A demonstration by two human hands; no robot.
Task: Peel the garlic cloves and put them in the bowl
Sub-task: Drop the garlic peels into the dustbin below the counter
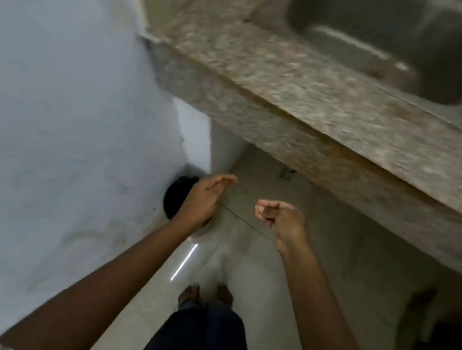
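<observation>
2 hands out in front, held apart over the floor (pixel 243 266), no contact between them. The left hand (pixel 205 198) is loose, fingers fairly straight, holding nothing. It hangs right above 1 dark round thing (pixel 174 196) on the floor against the wall (pixel 56 89). That looks like a bin, though blur keeps me from saying so for sure. My read: this is the spot for shedding peel, which would explain both arms stretched out low and away from the worktop (pixel 268 75).

The right hand (pixel 277 216) has its fingers curled in tight toward the thumb. Nothing shows inside it, and whether a scrap of skin is pinched there I cannot tell.

Of the garlic cloves, 0 in view; of the bowl, 0 as well, so both must sit off frame. Ahead of the hands and to the right runs that 1 speckled stone worktop, with 1 steel sink (pixel 394 34) set in it. Behind the hands, 2 bare feet (pixel 190 291).
</observation>
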